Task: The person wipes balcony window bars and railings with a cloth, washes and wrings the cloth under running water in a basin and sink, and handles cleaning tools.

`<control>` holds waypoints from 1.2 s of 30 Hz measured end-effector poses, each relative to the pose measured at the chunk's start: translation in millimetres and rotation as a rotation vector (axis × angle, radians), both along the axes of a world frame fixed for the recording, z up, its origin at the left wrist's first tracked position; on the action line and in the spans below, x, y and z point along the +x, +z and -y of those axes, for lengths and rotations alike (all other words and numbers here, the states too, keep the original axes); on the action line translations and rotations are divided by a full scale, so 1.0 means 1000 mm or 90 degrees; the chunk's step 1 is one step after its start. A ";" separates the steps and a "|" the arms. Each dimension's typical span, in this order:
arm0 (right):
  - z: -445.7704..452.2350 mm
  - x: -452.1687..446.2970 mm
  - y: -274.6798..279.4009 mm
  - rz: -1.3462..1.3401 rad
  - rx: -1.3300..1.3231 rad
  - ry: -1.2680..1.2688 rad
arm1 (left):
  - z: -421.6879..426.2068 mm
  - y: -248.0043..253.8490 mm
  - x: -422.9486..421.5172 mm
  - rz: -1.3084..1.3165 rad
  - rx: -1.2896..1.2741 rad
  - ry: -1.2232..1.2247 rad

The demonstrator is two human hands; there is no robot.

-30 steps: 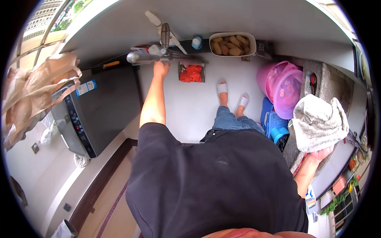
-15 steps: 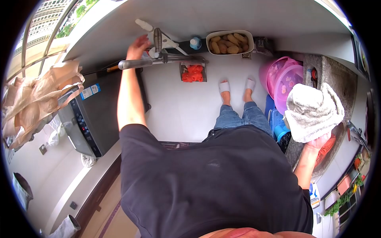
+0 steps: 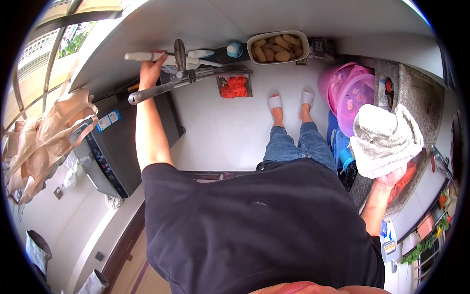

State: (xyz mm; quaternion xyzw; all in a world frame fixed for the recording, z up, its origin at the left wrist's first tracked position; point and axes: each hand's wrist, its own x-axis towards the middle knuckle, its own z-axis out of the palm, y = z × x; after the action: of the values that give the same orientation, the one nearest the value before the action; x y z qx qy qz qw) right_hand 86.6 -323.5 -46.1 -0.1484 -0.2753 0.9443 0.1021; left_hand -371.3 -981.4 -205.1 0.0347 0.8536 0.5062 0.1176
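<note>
The head view is showing the left hand (image 3: 150,72) closing its fingers around a white handle (image 3: 138,56) at ten o'clock, beside a grey bar (image 3: 152,93). The right hand (image 3: 391,177), just past three o'clock, is clamping onto a light towel (image 3: 386,139) and holding it up. Potatoes (image 3: 279,48) are lying in a white tub (image 3: 251,57) at one o'clock; pink basins (image 3: 355,100) are standing at two.

Off-white towel (image 3: 386,139)'s kinda bunched up, just right of the pink basin (image 3: 356,104); long white handle (image 3: 138,57)'s sideways, well left of it.
</note>
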 end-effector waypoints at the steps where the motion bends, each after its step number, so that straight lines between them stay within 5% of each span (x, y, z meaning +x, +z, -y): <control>1: -0.001 0.000 -0.003 -0.003 -0.004 0.004 | 0.005 0.016 0.011 0.017 -0.008 0.045; 2: -0.002 0.000 -0.004 -0.007 -0.009 0.008 | 0.014 0.021 0.015 0.007 0.049 0.060; 5: 0.031 -0.038 0.023 0.462 0.149 -0.354 | 0.033 0.055 0.036 0.015 0.075 0.135; 8: -0.007 -0.008 -0.004 0.005 -0.007 0.022 | 0.051 0.086 0.067 -0.048 0.084 0.202; 9: -0.004 -0.015 0.001 -0.014 0.007 0.059 | 0.065 0.090 0.077 -0.042 0.097 0.220; 21: -0.004 -0.045 0.015 -0.059 0.009 0.164 | 0.110 0.142 0.164 -0.202 -0.038 0.490; 36: 0.015 -0.070 0.009 -0.112 -0.010 0.203 | 0.051 0.239 0.121 -0.432 -0.249 0.649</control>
State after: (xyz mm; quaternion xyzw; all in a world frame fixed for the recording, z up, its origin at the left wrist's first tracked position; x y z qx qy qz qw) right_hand 16.2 -338.1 -37.5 -0.0207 -0.2782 0.9599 -0.0264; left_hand -250.5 -1032.8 34.0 -0.2389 0.8292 0.2946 -0.4104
